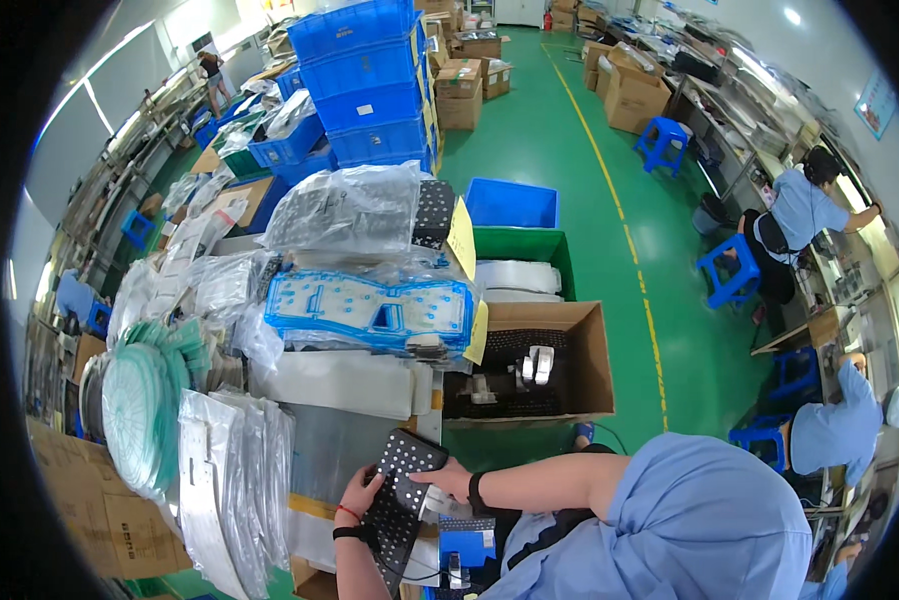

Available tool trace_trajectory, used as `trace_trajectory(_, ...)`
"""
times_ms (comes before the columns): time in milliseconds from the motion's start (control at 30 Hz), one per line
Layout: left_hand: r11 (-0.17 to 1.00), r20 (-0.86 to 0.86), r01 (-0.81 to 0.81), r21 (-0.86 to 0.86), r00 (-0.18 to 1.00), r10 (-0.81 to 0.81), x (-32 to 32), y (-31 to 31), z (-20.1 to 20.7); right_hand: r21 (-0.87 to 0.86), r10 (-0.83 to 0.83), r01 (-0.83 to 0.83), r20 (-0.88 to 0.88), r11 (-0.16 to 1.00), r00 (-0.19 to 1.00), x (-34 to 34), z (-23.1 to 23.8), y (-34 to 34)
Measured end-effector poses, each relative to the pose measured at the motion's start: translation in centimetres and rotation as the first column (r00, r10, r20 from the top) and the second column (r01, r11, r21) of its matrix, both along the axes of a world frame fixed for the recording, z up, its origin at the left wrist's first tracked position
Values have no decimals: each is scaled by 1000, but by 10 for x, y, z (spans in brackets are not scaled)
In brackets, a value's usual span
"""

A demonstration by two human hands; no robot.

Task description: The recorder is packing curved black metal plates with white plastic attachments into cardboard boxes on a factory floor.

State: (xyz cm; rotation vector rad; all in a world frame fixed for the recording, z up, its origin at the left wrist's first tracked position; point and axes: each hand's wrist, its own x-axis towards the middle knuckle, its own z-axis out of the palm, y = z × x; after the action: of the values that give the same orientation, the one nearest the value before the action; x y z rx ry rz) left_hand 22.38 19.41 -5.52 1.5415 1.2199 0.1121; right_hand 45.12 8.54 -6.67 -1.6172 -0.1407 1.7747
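Observation:
A black panel dotted with white spots (397, 515) lies slantwise at the near edge of the workbench. My left hand (360, 490), with a red cord at the wrist, is closed on the panel's left edge, thumb on top. From the right, my right hand (447, 480) reaches over the panel's other edge; a fingertip touches its face and the other fingers are curled. A pale, whitish strip (443, 503) shows just below my right hand; whether my fingers hold it is hidden.
An open cardboard box (597, 375) with dark dotted parts stands beyond my right hand. Bagged flat parts (224, 480) and round green-wrapped pieces (141, 415) lie leftward. Blue-filmed panels (369, 310) are stacked ahead, before tall blue crates (369, 90). Co-workers (834, 415) sit rightward.

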Motion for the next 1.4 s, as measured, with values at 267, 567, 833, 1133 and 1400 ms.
trace_trajectory(267, 998, 78, 48, -49, 996, -44, -28, -9, 2, 388, -76, 43, 71, 921, 995, -18, 45, -10)
trace_trajectory(567, 990, 201, -118, -71, 971, 130, -58, -15, 13, 365, 128, -339, 493, 867, 860, -27, 125, 7)
trace_trajectory(833, 906, 381, -406, -124, 823, 421, -57, -56, 56, 325, 261, -558, 635, 763, 727, 0, 214, 34)
trace_trajectory(1133, 888, 696, -352, -297, 557, 453, 63, -111, 89, 308, 267, -790, 824, 530, 500, 78, 305, 32)
trace_trajectory(1400, 871, 882, -242, -427, 101, 461, 270, -146, 128, 198, 278, -949, 923, 246, 264, 197, 359, 8)
